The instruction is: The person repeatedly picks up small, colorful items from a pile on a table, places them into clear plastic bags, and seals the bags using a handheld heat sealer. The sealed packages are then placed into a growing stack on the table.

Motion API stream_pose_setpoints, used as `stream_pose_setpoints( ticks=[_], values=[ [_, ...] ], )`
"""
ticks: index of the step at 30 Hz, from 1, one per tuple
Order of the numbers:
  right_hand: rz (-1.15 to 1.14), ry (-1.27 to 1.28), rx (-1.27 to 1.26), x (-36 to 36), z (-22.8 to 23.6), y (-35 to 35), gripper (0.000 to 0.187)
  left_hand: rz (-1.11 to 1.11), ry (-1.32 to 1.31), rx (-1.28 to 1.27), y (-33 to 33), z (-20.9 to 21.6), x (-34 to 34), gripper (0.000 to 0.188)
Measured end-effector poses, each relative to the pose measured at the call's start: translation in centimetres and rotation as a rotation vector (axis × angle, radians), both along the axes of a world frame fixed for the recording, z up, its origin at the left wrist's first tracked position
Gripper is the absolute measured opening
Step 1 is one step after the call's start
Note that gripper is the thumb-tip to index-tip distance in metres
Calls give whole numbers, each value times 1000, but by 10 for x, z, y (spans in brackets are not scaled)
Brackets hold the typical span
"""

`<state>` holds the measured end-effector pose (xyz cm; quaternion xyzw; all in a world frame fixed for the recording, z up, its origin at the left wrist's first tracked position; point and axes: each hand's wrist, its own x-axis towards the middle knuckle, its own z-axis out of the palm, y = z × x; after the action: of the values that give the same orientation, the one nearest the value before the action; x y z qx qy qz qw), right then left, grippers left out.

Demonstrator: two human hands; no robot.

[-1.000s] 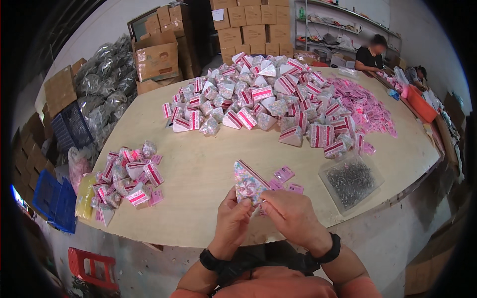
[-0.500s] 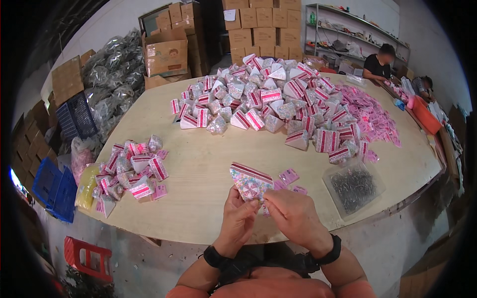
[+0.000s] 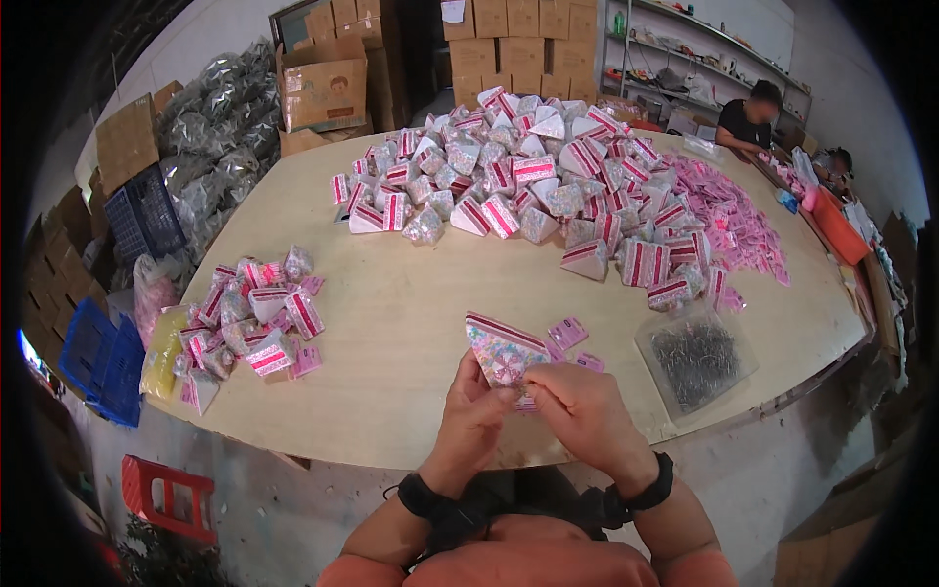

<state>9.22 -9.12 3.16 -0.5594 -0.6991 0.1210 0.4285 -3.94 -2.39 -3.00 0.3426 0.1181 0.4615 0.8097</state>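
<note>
Above the table's near edge I hold a cake-slice-shaped piece [image 3: 499, 357] with a sprinkle-patterned face, a dark red and white striped side and a round pink swirl near its lower tip. My left hand [image 3: 474, 406] is closed round its lower left side, the thumb lying near the tip. The fingers of my right hand [image 3: 577, 396] are pinched together at the lower right corner; anything small between them is hidden. Just beyond my right hand lie a few pink printed cards [image 3: 567, 334], one partly under the piece.
A large heap of similar cake slices [image 3: 509, 176] covers the table's far side, beside many pink cards [image 3: 729, 225]. A smaller heap [image 3: 249, 318] lies left. At right stands a clear tray [image 3: 675, 391] of small metal parts. A co-worker [image 3: 751, 122] sits far right.
The cake-slice piece and both hands have shifted slightly right in view, and the piece appears tilted a little more. The whole scene has moved up slightly. Both hands keep their grip.
</note>
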Motion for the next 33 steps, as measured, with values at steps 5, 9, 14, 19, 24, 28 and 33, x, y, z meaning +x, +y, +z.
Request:
stream_pose_setpoints(
  ticks=[5, 9, 14, 19, 24, 28, 33],
  values=[
    [7, -36, 63, 2, -9, 2, 15, -7, -5, -43, 1, -5, 0, 54],
    [-14, -79, -6, 3, -8, 2, 16, 64, 27, 17, 1, -6, 1, 56],
    [0, -90, -14, 2, -8, 3, 17, 133, 4, 65, 1, -3, 4, 58],
    [-7, -116, 16, 1, -13, 4, 14, 90, -34, -37, 0, -1, 0, 57],
    [-5, -154, -28, 1, -9, 1, 18, 105, -35, -59, 2, -10, -2, 55],
    [-5, -182, 81, 0, -13, 4, 13, 157, -38, -11, 4, -10, 1, 54],
    [-21, -199, 41, -1, -12, 5, 13, 226, -41, 43, 6, -11, 2, 56]
  ],
)
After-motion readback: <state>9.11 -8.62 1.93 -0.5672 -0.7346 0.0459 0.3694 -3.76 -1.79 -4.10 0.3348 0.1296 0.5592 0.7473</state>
